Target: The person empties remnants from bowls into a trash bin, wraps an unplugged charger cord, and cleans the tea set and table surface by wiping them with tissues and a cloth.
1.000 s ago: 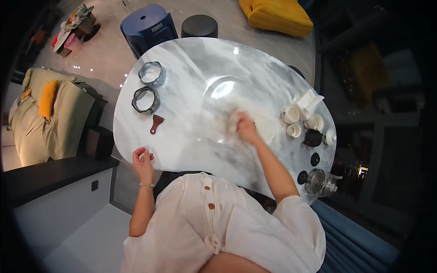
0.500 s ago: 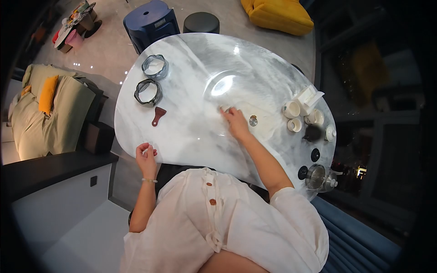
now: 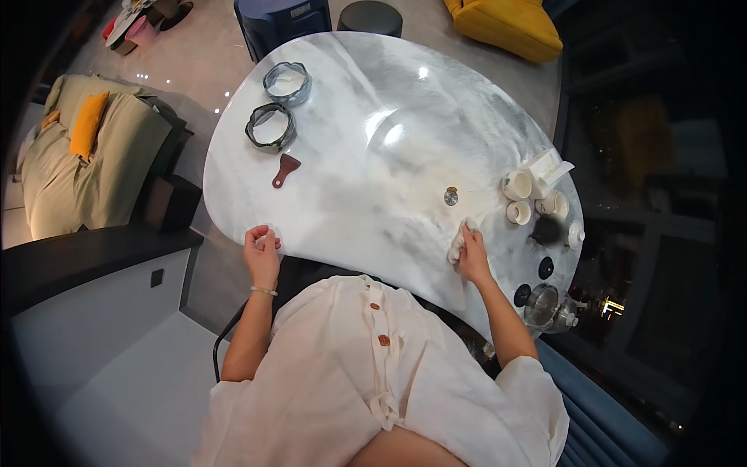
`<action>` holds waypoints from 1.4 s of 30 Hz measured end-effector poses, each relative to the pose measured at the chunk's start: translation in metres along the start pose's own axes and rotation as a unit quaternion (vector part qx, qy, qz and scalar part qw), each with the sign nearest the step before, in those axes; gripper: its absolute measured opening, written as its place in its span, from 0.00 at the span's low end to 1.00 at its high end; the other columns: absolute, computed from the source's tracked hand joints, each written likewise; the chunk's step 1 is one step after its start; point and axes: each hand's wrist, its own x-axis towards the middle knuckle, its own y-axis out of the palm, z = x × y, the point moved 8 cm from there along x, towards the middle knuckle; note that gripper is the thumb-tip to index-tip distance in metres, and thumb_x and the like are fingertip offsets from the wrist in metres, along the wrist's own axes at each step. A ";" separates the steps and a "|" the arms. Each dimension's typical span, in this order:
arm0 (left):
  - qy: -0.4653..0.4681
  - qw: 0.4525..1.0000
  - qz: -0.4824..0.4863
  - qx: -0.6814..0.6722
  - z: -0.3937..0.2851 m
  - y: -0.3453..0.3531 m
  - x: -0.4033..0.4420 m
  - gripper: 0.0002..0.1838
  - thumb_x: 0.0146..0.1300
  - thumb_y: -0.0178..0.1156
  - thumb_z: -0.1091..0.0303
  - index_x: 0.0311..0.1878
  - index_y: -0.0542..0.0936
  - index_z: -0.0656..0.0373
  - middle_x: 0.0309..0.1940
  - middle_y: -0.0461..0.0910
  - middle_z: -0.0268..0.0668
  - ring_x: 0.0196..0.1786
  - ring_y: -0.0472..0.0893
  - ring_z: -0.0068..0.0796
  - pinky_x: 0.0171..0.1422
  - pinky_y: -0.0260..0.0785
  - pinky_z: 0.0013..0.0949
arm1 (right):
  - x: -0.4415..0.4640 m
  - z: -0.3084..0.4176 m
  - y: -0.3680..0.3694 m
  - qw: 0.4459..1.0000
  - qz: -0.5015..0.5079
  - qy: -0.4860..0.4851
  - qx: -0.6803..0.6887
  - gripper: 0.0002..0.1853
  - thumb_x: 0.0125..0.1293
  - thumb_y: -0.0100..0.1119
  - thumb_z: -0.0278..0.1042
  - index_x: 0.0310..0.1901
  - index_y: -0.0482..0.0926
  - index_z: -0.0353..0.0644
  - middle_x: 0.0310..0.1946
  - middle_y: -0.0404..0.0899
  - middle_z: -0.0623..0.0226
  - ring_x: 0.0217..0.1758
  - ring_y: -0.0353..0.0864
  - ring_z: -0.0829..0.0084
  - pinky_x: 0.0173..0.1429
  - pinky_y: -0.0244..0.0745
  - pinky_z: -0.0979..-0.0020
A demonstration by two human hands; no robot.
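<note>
My right hand (image 3: 471, 255) grips a crumpled white wad of cloth or tissue (image 3: 458, 243) against the marble table (image 3: 334, 226), near its front right. A small round object with a gold tip and a clear, glassy body (image 3: 450, 196) lies just beyond that hand. By the front left edge of the table, my left hand (image 3: 263, 247) hangs with its fingers curled in toward the thumb, and nothing shows in them. Farther up the left side lies a dark red scraper (image 3: 286, 170). Behind it stand a dark-rimmed glass bowl (image 3: 269, 146) and a bluish glass bowl (image 3: 299, 98), both with white contents.
On the right stand several white cups (image 3: 517, 185), a tissue box (image 3: 538, 173), a dark round pot (image 3: 548, 230), two black lids (image 3: 546, 268) and a glass teapot (image 3: 546, 307). A blue stool (image 3: 284, 31) and a dark round stool (image 3: 370, 19) are behind the table.
My right hand has swept from the middle of the table toward the front right with the white wad. The view has shifted slightly; my left hand stays by the edge, fingers curled.
</note>
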 end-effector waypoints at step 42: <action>0.015 0.998 -0.051 -0.027 -0.012 -0.050 0.010 0.07 0.63 0.56 0.73 0.42 0.71 0.63 0.35 0.74 0.32 0.31 0.76 0.20 0.36 0.72 0.23 | 0.113 0.162 0.037 0.973 -0.193 -0.114 0.055 0.08 0.59 0.49 0.22 0.39 0.76 0.40 0.38 0.71 0.60 0.45 0.70 0.58 0.49 0.67 0.63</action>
